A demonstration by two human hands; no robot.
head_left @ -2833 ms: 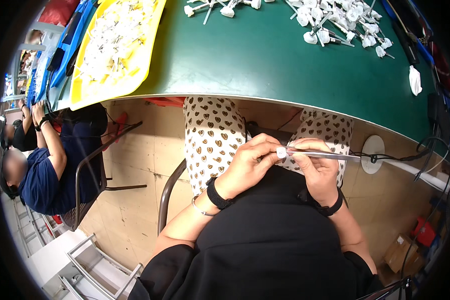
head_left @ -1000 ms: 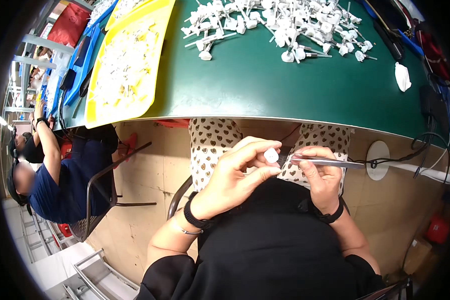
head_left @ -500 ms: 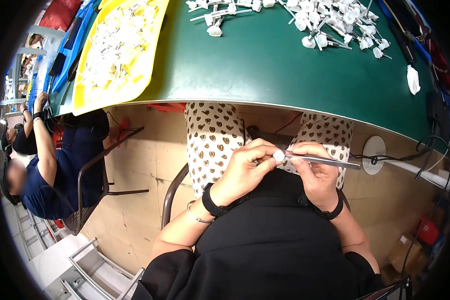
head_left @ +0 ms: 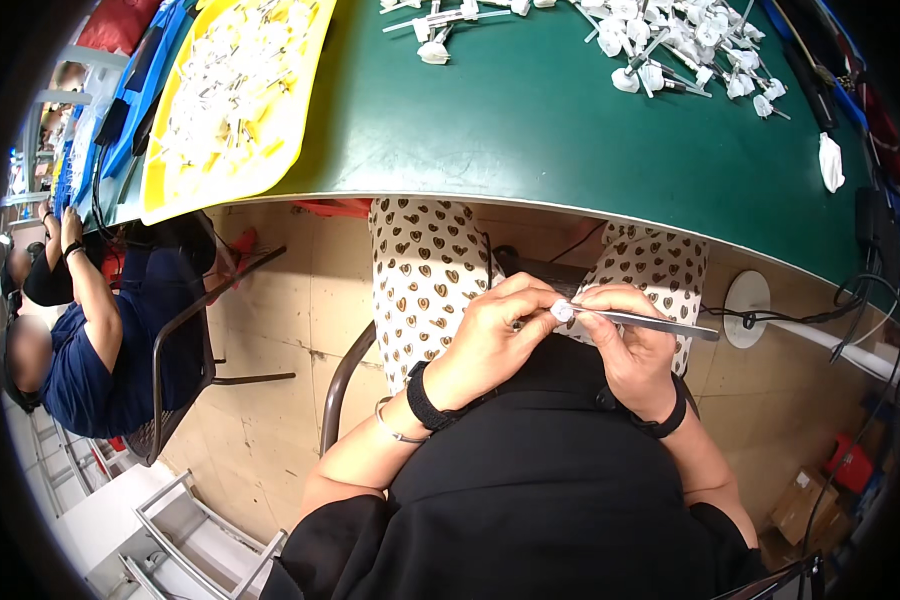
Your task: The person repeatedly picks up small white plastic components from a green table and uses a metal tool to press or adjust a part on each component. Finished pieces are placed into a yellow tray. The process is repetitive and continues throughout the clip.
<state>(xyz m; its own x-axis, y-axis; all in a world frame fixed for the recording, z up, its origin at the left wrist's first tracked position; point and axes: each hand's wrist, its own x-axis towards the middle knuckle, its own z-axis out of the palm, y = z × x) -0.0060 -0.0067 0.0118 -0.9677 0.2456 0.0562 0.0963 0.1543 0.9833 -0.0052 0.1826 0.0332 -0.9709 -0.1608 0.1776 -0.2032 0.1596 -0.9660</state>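
Now, small white part (head_left: pixel 562 311) pinched in left fingers (head_left: pixel 540 305), tweezers (head_left: pixel 650 322) touching

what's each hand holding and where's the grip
Left hand pinches a small white part at its fingertips; right hand grips metal tweezers near the tip end.

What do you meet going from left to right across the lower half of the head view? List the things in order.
Seated co-worker in blue → dark metal chair → left hand → small white part → right hand → white round disc on the floor
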